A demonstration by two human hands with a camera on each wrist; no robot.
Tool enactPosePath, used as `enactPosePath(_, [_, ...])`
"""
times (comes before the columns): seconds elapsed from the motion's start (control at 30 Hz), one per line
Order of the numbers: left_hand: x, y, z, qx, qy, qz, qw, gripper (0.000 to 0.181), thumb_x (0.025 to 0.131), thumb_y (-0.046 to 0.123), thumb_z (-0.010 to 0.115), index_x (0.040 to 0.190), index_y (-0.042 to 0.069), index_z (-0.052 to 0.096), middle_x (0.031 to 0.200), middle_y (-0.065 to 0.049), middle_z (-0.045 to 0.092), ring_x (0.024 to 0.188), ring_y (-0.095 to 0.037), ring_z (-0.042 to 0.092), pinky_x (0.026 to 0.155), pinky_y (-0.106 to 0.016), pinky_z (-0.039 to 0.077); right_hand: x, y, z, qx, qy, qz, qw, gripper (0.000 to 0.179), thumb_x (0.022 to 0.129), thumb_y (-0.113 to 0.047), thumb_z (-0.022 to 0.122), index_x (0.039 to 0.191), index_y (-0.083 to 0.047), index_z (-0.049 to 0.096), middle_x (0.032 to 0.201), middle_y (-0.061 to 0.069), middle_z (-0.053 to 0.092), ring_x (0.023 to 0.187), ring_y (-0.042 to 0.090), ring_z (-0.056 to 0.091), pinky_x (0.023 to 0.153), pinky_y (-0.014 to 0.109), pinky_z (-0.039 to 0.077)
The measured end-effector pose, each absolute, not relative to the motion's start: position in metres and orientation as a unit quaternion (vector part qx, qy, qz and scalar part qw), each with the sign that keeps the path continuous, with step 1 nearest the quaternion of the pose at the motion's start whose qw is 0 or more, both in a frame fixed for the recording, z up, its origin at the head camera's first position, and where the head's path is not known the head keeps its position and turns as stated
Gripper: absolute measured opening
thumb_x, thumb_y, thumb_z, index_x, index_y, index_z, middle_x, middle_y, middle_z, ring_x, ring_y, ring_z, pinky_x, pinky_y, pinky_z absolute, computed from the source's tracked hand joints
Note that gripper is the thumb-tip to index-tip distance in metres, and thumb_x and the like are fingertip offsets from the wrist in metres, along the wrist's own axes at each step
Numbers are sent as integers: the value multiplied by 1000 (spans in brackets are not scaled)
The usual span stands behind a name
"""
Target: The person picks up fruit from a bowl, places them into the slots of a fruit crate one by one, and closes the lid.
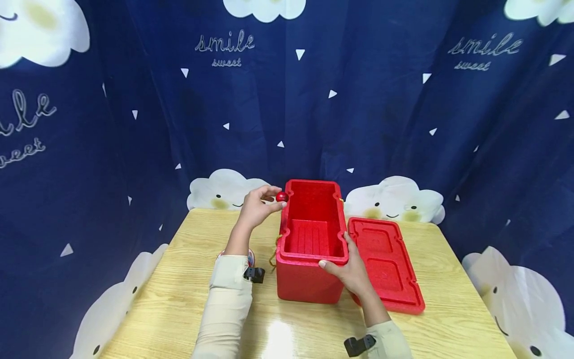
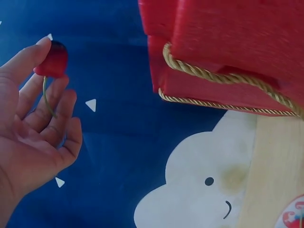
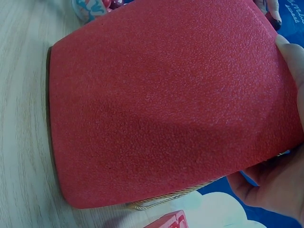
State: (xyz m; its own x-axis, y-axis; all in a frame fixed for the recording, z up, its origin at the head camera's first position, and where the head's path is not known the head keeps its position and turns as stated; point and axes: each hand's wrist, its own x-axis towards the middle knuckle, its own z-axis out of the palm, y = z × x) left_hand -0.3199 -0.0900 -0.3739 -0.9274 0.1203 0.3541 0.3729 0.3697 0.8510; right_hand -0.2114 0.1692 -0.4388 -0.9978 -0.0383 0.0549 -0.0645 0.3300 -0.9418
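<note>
A red cherry (image 1: 282,197) with a thin green stem is pinched between the thumb and fingers of my left hand (image 1: 257,207), just beside the left rim of a red foam box (image 1: 309,281). In the left wrist view the stem of the cherry (image 2: 54,61) hangs down in front of the curled fingers. The box stands without its lid, and its visible floor is bare. At the near right corner, my right hand (image 1: 354,269) grips the box, thumb over the front rim and fingers along the right side.
The red lid (image 1: 384,264) lies on the wooden table (image 1: 166,299) right of the box. A patterned bowl (image 3: 85,10) with red fruit stands left of the box, partly behind my left forearm. Gold rope (image 2: 213,75) hangs on the box's side. A blue curtain (image 1: 381,114) surrounds the table.
</note>
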Motion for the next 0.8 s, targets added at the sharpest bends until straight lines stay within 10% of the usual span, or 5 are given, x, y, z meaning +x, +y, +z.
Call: enactPosePath(0.8, [-348, -58, -362, -174, -805, -567, 14, 41, 72, 5, 77, 111, -1, 63, 99, -11, 64, 88, -24, 58, 70, -29, 48, -224, 175, -463, 31, -816, 577, 18, 108, 68, -33, 82, 149, -14, 12, 139, 16, 32, 121, 35, 38, 83, 45, 48])
